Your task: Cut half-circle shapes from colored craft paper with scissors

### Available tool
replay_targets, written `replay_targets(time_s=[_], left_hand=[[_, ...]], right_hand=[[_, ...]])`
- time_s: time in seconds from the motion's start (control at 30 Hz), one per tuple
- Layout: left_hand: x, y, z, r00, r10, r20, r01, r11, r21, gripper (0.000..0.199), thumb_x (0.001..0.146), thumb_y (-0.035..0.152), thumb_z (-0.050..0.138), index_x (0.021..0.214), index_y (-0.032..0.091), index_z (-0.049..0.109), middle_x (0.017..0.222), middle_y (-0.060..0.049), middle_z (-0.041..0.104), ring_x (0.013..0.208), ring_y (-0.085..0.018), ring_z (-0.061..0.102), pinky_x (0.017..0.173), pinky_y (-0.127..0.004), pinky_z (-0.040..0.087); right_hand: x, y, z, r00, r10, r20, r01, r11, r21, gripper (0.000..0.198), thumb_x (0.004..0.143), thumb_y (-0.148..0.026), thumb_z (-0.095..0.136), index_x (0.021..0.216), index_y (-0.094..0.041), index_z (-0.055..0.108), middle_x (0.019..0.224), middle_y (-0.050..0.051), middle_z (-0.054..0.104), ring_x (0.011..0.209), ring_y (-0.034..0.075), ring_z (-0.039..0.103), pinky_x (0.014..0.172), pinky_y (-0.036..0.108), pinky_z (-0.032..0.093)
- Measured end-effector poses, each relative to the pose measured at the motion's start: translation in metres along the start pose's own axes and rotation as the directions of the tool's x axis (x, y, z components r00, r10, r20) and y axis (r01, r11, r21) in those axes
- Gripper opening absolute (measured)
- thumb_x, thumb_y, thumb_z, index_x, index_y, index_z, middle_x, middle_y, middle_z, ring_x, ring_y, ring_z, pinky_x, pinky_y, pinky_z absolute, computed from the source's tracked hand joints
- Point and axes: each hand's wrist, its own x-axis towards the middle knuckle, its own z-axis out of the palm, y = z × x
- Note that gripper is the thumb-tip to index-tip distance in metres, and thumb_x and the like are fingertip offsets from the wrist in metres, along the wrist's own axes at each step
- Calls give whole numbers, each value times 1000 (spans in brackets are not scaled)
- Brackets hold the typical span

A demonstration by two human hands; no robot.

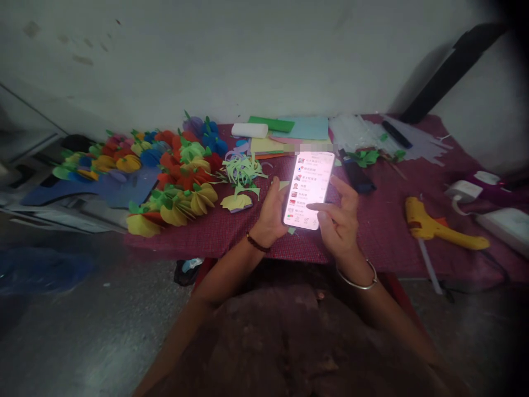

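Observation:
A lit smartphone [308, 190] rests in my left hand [270, 212], whose fingers close round its left edge and pass out of sight behind it. Its screen shows a list of rows with small pictures. My right hand [341, 223] is at the phone's lower right, the index finger stretched over the screen and the other fingers apart near the right edge. Whether the fingertip touches the glass I cannot tell. Left of the phone lie a pile of light green paper shreds [242, 170] and a small stack of yellow paper pieces [236, 202].
Many colourful folded-paper pumpkins [177, 165] crowd the left of the red checked tablecloth [384, 220]. Coloured paper sheets [309, 128] lie at the back. At right are a yellow glue gun [438, 225] with a glue stick, a white power strip [506, 223] and clear plastic bags [355, 132].

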Motion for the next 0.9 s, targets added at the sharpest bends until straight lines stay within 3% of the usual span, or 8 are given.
replay_targets(time_s=[0.3,0.47,0.57,0.7,0.8,0.9], left_hand=[[1,0,-3,999,-21,28,21,1000,-7,66,98,64,33,122,14,69,107,-12,77,101,-27,74,83,-35,58],[0,0,-5,1000,-17,13,17,1000,-15,66,97,65,34,124,14,68,103,-12,78,97,-26,75,83,-35,58],[-1,0,-4,1000,-26,16,26,999,-23,68,98,65,31,126,14,67,103,-12,78,95,-26,75,82,-36,58],[-2,0,-1,998,-57,41,57,998,-19,69,101,61,23,129,13,65,104,-13,77,97,-26,75,84,-37,57],[-2,-2,2,992,-111,57,111,994,1,69,102,59,21,130,12,64,108,-14,77,99,-28,74,87,-39,55],[-3,-8,4,981,-184,62,181,982,49,69,102,57,21,129,10,64,110,-15,76,99,-29,74,88,-40,54]], right_hand=[[-2,-1,-1,1000,29,-10,-29,999,14,21,95,-34,57,92,-29,77,151,0,48,139,33,47,114,60,36],[-4,-1,1,977,162,-139,-138,976,170,30,98,-40,53,123,-32,68,144,5,56,135,30,52,113,58,40],[-1,3,9,947,308,-92,-255,894,369,41,103,-44,42,141,-34,53,142,7,60,132,27,57,108,56,47],[7,8,14,920,380,100,-378,786,489,60,103,-61,20,137,-28,57,131,9,70,126,27,63,108,54,48],[11,12,10,882,395,259,-467,649,601,70,99,-70,16,137,-28,56,125,8,73,124,27,65,109,52,48],[11,18,4,844,448,294,-514,520,682,66,97,-72,22,131,-30,59,124,6,74,119,28,68,105,51,52]])
